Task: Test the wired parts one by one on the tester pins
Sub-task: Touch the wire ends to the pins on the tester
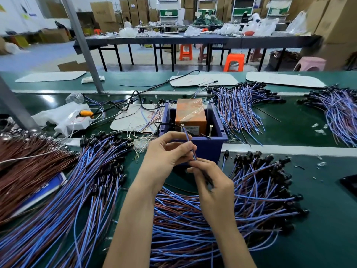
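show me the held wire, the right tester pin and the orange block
held wire (187, 136), head view, its upper blue stretch
right tester pin (210, 130), head view, middle of the screw shaft
orange block (190, 113), head view, centre of its top face

The bench (309, 132) is dark green, crossed by a pale grey-white strip (289, 149); the tester box (204, 147) is deep blue, and the block (190, 113) inside it is orange under clear glossy film; the tester pins (210, 130) are silver-grey; the wired part (187, 137) pairs light blue with brown; the heaps of wired parts (260, 190) show the same blue and brown, tipped with black caps (251, 157); the far-left bundle (29, 161) is mostly reddish brown; the mats (50, 76) are white; the square stools (233, 62) are bright orange; the round stool (309, 63) is pink; the cartons (102, 12) are tan.
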Action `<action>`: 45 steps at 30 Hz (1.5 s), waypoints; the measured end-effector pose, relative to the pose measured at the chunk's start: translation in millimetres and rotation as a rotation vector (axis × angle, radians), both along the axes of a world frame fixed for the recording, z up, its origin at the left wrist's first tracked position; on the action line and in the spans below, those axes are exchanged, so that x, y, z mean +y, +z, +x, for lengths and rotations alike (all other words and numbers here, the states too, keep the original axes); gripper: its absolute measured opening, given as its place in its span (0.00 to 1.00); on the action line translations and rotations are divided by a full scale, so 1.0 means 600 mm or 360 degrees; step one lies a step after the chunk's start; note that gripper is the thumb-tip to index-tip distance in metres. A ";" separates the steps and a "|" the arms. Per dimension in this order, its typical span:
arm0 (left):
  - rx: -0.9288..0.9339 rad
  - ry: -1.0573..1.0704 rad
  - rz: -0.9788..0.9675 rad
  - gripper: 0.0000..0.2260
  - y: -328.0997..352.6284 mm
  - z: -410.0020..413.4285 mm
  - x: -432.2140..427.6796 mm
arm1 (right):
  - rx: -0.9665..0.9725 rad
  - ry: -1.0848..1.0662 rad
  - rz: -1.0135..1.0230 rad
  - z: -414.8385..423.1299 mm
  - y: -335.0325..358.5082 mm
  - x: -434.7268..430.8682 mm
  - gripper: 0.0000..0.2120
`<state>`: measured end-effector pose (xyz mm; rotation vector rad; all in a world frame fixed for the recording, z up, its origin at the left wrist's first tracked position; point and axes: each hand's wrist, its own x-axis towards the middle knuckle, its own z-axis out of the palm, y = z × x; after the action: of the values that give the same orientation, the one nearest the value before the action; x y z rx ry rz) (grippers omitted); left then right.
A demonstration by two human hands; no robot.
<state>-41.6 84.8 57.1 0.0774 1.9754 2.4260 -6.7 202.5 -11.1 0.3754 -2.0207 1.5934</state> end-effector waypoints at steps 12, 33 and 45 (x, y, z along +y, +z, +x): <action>0.0036 0.0401 -0.0261 0.07 -0.022 -0.015 0.001 | -0.0294 -0.0289 -0.0652 0.000 0.000 0.004 0.12; 0.0013 0.0358 -0.0161 0.06 -0.046 -0.035 0.017 | -0.0572 -0.0257 -0.0405 -0.015 -0.012 0.025 0.16; 0.0040 0.0299 -0.0242 0.06 -0.045 -0.032 0.014 | -0.0637 -0.0247 -0.0266 -0.017 -0.008 0.032 0.21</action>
<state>-60.6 93.0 30.0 -0.0839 2.2663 2.3794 -16.8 221.8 -15.8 -0.1748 -2.1146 1.8307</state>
